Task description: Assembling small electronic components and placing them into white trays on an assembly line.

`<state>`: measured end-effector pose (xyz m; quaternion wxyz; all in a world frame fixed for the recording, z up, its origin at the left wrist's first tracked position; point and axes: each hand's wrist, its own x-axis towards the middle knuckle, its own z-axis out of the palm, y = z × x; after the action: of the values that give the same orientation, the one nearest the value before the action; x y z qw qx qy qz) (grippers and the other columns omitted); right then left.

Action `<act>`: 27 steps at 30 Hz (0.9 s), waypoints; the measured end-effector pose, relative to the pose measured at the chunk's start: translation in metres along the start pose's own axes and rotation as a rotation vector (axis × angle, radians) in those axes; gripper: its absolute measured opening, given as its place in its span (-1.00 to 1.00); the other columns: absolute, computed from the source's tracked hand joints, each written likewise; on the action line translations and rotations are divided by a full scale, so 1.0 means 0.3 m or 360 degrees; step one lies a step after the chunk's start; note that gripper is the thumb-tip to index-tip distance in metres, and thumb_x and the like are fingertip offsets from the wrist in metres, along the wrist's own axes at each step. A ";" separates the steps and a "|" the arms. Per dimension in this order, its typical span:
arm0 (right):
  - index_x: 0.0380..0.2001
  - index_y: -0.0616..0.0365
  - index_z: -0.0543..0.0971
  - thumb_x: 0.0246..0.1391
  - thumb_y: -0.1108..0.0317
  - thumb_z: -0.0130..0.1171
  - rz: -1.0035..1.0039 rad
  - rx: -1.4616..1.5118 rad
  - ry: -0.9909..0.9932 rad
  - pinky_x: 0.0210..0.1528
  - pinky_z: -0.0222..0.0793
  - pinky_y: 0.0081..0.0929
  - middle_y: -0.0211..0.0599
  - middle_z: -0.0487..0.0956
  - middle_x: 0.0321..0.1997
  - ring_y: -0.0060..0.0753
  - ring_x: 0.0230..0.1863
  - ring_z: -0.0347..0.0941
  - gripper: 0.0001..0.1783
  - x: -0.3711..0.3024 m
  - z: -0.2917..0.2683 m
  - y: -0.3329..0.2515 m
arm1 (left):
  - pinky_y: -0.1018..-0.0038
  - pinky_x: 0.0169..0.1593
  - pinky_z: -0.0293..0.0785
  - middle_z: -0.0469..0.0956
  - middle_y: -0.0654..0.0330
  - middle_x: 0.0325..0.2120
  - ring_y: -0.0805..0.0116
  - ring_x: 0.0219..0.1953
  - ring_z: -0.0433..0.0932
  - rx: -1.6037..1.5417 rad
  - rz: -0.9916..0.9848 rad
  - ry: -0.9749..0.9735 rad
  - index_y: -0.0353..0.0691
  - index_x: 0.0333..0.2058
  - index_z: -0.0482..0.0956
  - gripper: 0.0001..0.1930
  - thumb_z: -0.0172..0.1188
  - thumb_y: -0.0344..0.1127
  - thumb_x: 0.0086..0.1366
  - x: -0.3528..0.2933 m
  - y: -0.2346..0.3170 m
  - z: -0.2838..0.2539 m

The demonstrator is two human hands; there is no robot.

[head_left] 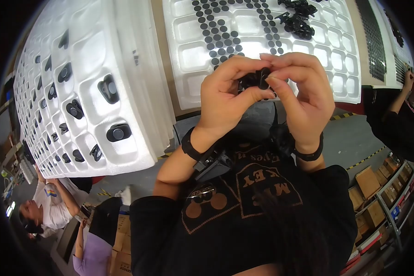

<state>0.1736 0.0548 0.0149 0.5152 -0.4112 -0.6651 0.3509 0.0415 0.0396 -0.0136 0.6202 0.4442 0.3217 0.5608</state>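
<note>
- The left hand (225, 94) and the right hand (299, 96) are meeting in front of the chest, fingertips pressing together from both sides on a small black plastic part (257, 79); both hands' grip is pinching narrowly on that part, which is sitting between thumbs and forefingers, mostly hidden by the fingers
- Each wrist is wearing a black band; the left one (188, 144), the right one (309, 154)
- Just beyond the hands, a white moulded plastic tray with square pockets (188, 55) is lying on the desk; rows of small black round discs (218, 34) are covering its middle in curving lines; a loose heap of black plastic pieces (296, 20) is resting in its far pockets
- To the left, a large white foam tray with deep pockets (138, 60) is lying beside it, apart from the hands; black rounded parts with a round button face (118, 133) are sitting singly in many of its pockets
- At the far right, another person's hand (408, 80) is working at another tray's edge; what it is holding I cannot tell
- At the lower left, a person in a white shirt (50, 207) is sitting near brown cardboard boxes (122, 262); more brown cartons on a shelf rack (370, 181) are standing at the lower right
</note>
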 end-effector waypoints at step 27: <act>-0.43 0.26 0.46 -0.18 0.50 0.16 0.1064 -0.0055 -0.0172 -0.47 0.25 -0.65 -0.42 0.41 -0.53 -0.60 -0.47 0.31 -0.83 0.060 -0.330 -0.858 | 0.63 -0.17 0.30 0.37 0.21 -0.25 0.50 -0.24 0.36 0.0033 -0.0234 0.0318 -0.29 -0.15 0.38 -0.64 0.12 -0.54 0.01 -0.275 0.628 0.531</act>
<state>0.2199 -0.0316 0.2733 0.3285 -0.5960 -0.5258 0.5103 0.0937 -0.0760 0.2136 0.6199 0.3677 0.4193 0.5520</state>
